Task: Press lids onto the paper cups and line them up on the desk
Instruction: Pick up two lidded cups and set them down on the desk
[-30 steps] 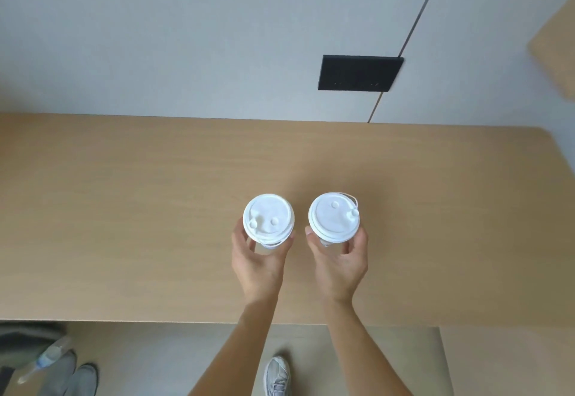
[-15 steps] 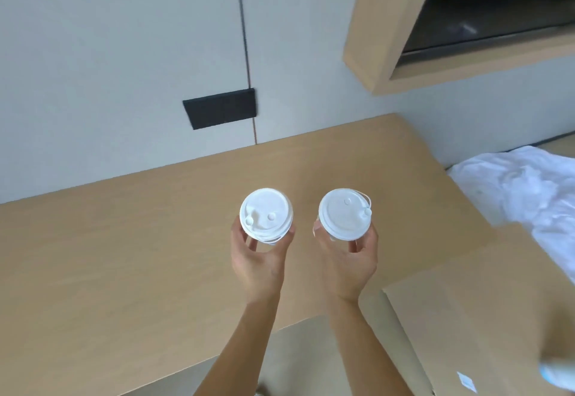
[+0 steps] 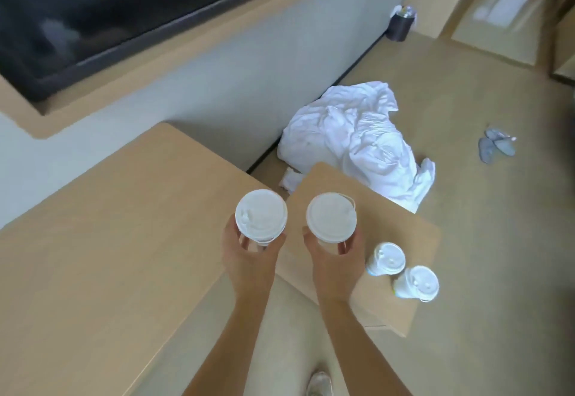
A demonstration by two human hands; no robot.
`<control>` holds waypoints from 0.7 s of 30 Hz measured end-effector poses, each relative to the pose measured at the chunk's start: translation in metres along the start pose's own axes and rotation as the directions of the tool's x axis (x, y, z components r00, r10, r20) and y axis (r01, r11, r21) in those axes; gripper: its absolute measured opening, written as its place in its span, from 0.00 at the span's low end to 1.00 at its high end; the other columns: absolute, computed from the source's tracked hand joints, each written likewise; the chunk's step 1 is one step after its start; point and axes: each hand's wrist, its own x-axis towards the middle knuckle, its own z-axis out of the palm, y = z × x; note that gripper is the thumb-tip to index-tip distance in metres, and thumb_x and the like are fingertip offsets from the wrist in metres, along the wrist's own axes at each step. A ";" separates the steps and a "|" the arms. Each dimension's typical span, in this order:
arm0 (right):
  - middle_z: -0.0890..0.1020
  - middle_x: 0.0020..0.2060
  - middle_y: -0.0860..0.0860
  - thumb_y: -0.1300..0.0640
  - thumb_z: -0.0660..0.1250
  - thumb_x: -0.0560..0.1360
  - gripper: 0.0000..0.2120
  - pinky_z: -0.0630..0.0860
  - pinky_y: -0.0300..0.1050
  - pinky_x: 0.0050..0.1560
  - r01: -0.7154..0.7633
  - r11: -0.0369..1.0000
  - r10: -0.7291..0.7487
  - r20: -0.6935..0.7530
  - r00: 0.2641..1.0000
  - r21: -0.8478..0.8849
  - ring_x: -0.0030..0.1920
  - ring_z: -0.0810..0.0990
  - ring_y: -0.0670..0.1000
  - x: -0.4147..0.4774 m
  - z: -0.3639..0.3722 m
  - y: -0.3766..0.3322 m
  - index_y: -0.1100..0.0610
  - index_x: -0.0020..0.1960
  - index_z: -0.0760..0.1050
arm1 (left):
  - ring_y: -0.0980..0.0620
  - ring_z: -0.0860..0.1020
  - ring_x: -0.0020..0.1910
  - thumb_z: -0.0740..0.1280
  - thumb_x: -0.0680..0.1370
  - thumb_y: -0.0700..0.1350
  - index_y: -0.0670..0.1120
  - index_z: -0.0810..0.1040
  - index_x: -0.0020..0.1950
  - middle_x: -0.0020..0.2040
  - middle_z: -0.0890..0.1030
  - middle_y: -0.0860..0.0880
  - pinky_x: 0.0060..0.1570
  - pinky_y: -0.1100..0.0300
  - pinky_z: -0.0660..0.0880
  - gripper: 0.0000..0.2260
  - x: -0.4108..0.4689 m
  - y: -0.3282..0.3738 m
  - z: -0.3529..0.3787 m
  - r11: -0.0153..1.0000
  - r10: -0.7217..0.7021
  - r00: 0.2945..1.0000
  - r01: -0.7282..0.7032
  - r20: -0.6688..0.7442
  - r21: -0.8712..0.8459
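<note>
My left hand (image 3: 249, 258) grips a lidded paper cup (image 3: 260, 215), held in the air over the right end of the wooden desk (image 3: 109, 240). My right hand (image 3: 334, 263) grips a second lidded cup (image 3: 331, 217), held above the gap between the desk and a lower wooden side table (image 3: 413, 233). Both white lids sit on the cups and hide the cup bodies. Two more lidded cups (image 3: 385, 259) (image 3: 417, 282) stand side by side on the side table, to the right of my right hand.
A crumpled white sheet (image 3: 357, 137) lies on the floor beyond the side table. A dark bin (image 3: 399, 23) stands by the wall, slippers (image 3: 496, 145) lie at far right. A framed dark screen (image 3: 93, 16) hangs above the desk. My shoe (image 3: 319, 383) is below.
The view has swung to the right, from the desk's middle to its right end. Both hands carried their cups along, and the side table with two cups came into view.
</note>
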 end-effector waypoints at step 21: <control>0.84 0.62 0.40 0.51 0.86 0.64 0.38 0.78 0.54 0.68 -0.161 0.974 0.090 -0.382 0.920 -0.158 0.64 0.82 0.43 0.146 0.003 0.208 0.47 0.71 0.75 | 0.57 0.81 0.63 0.83 0.65 0.33 0.49 0.76 0.68 0.64 0.82 0.53 0.64 0.56 0.79 0.34 0.092 -0.219 0.156 0.988 -0.131 0.917 0.089 0.377 0.127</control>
